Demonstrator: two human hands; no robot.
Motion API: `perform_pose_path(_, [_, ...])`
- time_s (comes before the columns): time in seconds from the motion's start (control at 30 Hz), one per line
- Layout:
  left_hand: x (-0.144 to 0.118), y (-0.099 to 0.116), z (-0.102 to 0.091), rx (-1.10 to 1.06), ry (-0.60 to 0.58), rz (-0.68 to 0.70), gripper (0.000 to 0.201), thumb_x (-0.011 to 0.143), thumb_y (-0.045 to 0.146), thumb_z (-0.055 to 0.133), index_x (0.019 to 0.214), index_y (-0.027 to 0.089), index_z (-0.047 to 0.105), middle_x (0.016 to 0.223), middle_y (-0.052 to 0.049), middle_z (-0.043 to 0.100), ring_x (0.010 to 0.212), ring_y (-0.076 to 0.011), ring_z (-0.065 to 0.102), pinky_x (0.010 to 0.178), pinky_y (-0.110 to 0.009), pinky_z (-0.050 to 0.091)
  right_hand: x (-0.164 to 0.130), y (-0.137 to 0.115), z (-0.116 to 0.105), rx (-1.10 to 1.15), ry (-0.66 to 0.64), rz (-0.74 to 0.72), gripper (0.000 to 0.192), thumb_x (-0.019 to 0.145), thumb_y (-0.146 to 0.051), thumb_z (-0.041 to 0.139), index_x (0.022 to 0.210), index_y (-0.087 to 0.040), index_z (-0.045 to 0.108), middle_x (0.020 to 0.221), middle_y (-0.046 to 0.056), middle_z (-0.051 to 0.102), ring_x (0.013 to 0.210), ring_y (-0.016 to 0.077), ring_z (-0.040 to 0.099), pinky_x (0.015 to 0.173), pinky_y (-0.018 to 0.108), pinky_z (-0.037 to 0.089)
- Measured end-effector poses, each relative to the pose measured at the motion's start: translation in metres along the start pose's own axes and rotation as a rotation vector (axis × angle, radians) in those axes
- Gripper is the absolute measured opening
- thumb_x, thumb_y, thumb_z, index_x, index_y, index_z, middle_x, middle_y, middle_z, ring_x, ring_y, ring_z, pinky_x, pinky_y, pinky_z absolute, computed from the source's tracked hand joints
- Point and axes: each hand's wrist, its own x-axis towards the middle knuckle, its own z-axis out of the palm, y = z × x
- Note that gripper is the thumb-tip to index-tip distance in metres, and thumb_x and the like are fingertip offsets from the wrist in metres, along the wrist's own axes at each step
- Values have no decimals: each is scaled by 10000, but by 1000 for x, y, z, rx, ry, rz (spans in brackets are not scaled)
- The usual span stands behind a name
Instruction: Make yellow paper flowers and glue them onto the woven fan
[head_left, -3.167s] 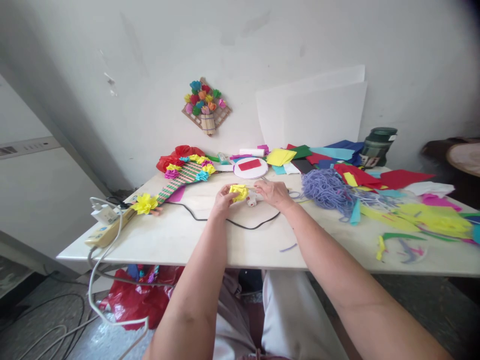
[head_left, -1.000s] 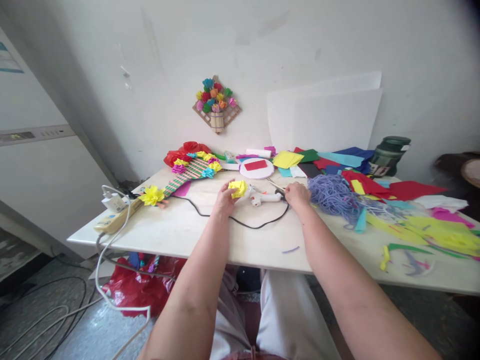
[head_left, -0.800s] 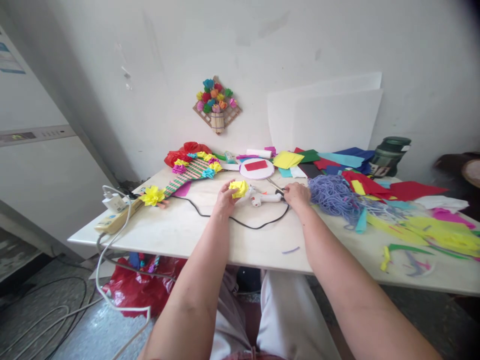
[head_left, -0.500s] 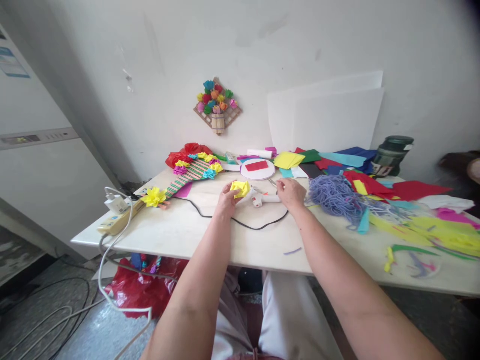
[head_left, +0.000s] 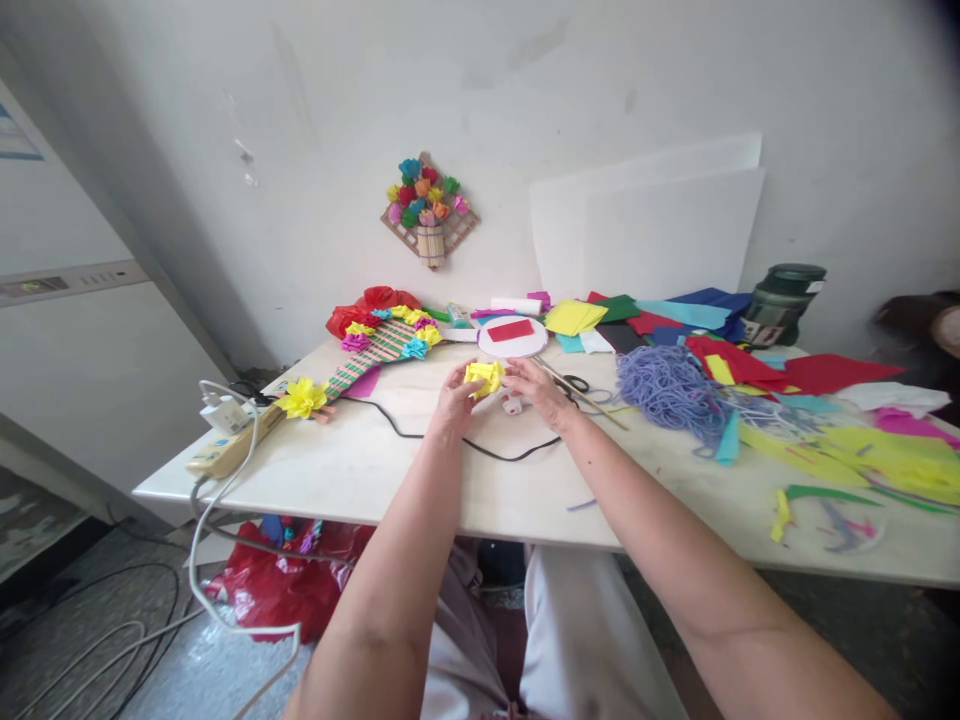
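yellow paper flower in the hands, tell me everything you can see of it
The yellow paper flower is a small bright yellow bundle of folded, crinkled paper, petals bunched and uneven. It sits just above the pale tabletop, pinched by the left hand from the left, with the right hand fingertips touching its right side. Its underside is hidden.

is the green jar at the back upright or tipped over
Upright: the green jar stands on the table by the wall, its lid on top and level.

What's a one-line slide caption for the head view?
Both hands, left hand and right hand, hold a yellow paper flower over a table strewn with coloured paper and purple yarn.
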Motion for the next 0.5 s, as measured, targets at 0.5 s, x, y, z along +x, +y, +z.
perform_pose_path(0.5, [0, -10, 7, 95, -45, 31, 475, 507, 163, 746, 969, 171, 636, 892, -38, 679, 814, -178, 624, 781, -321, 461, 9, 15, 10, -133, 74, -32, 514, 656, -143, 590, 1165, -180, 523, 1051, 78, 641, 840, 164, 631, 679, 292, 552])
